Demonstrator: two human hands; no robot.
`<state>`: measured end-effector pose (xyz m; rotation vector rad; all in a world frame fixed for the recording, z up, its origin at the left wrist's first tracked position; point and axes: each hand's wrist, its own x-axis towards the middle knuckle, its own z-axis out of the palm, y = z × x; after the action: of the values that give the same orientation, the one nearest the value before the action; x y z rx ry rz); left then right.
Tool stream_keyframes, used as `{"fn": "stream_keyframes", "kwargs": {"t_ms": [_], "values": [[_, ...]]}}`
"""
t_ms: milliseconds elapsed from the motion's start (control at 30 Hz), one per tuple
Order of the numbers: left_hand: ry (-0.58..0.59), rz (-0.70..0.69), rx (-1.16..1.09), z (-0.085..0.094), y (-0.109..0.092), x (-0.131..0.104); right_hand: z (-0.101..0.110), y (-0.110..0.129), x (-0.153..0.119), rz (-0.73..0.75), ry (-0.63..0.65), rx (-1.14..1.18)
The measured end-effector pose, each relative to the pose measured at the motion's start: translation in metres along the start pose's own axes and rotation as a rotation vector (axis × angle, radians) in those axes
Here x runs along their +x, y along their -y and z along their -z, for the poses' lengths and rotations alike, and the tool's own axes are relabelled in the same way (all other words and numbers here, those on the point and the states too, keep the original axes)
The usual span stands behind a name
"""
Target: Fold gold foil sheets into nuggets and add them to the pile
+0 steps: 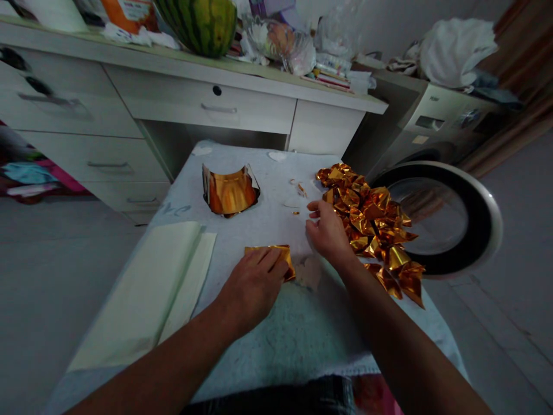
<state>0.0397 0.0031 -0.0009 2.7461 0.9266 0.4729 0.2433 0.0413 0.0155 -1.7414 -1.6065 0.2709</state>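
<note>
My left hand point(254, 282) lies over a small sheet of gold foil point(287, 253) on the cloth-covered table, its fingers pressed together on top of it. To the right, my right hand point(326, 227) hovers or rests beside the heap of folded gold foil pieces point(367, 216), fingers apart and thumb off the fingertips. A curved stack of gold foil sheets point(232, 193) stands at the back left of the table. Small orange scraps point(301, 189) lie between the stack and the heap.
Pale folded paper sheets point(138, 288) lie on the table's left side. Behind is a white cabinet point(250, 112) with a watermelon point(201, 26) and bags on top. A washing machine with its round door point(492, 222) open stands at the right.
</note>
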Motion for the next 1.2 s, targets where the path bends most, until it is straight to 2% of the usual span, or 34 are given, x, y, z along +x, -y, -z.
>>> {"fn": "stream_keyframes", "kwargs": {"t_ms": [100, 167, 433, 667, 867, 1100, 1200], "values": [[-0.019, -0.005, 0.006, -0.002, 0.0, -0.001, -0.001, 0.014, -0.021, 0.248, 0.258, 0.027], [-0.032, -0.005, 0.009, -0.005, 0.001, -0.001, -0.004, 0.019, -0.033, 0.303, 0.343, 0.021], [-0.048, 0.034, 0.07, -0.02, 0.0, -0.012, -0.014, 0.023, -0.05, 0.283, 0.353, -0.179], [0.026, 0.08, 0.03, -0.017, -0.005, -0.023, -0.018, 0.03, -0.058, 0.304, 0.351, -0.362], [0.037, 0.076, -0.008, -0.012, -0.002, -0.027, -0.021, 0.027, -0.059, 0.298, 0.32, -0.383], [0.025, 0.245, 0.237, -0.007, 0.0, -0.036, -0.019, 0.025, -0.059, 0.291, 0.328, -0.338], [0.009, 0.237, 0.307, -0.006, -0.001, -0.037, -0.019, 0.026, -0.058, 0.281, 0.341, -0.315]]}}
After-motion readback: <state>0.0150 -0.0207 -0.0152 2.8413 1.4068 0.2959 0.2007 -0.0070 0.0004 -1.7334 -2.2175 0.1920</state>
